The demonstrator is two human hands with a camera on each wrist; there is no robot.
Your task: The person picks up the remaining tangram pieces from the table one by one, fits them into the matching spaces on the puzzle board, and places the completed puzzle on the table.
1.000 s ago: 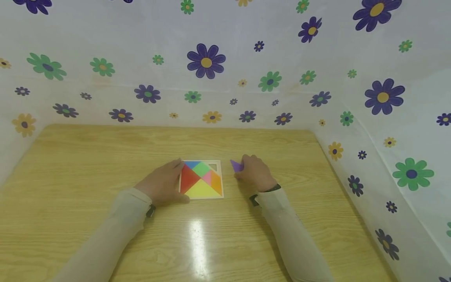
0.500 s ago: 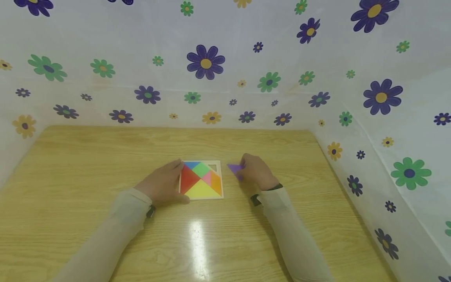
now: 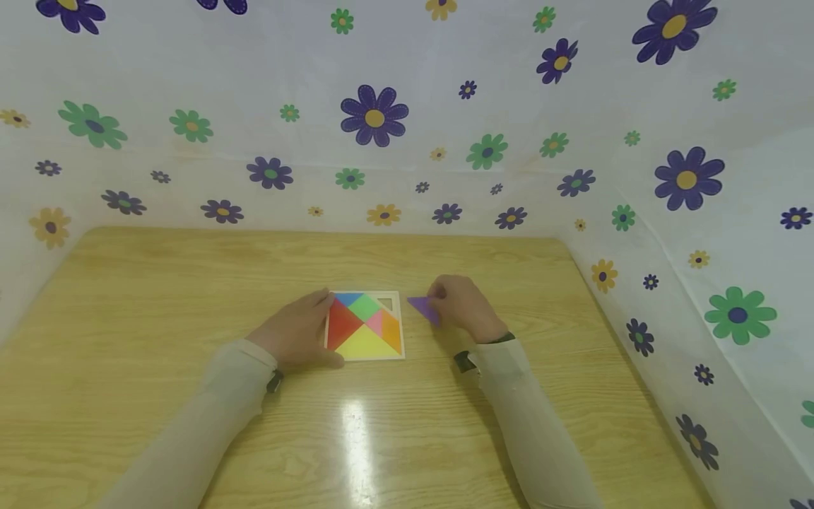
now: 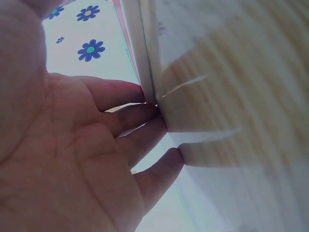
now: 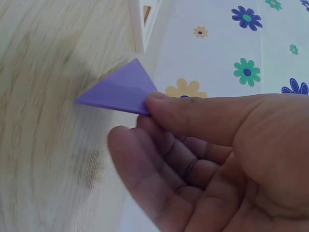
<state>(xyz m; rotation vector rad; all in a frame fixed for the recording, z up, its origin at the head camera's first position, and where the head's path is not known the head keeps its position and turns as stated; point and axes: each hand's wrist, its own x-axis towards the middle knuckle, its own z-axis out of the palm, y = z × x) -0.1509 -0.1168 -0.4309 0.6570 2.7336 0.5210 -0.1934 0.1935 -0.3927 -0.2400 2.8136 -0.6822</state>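
A square tangram tray (image 3: 375, 359) with a pale frame lies flat on the table. Red, yellow, blue, green, pink and orange pieces fill most of it; a bare triangular slot (image 3: 386, 304) shows at its upper right. My left hand (image 3: 295, 329) holds the tray at its left end, thumb along the near edge and fingers by the far left corner. In the left wrist view the fingertips touch the tray's side (image 4: 137, 48) and the tabletop. Just right of the tray, my right hand (image 3: 467, 307) pinches a purple triangle piece (image 5: 118, 92) between thumb and fingers.
The wooden table (image 3: 191, 276) reaches back to a white curtain (image 3: 420, 85) printed with flowers, which also closes off the right side. A bright reflection (image 3: 359, 452) lies on the near tabletop.
The purple triangle has turned in my right fingers and come slightly left toward the tray, showing more of its face. My left hand and the tray have stayed put.
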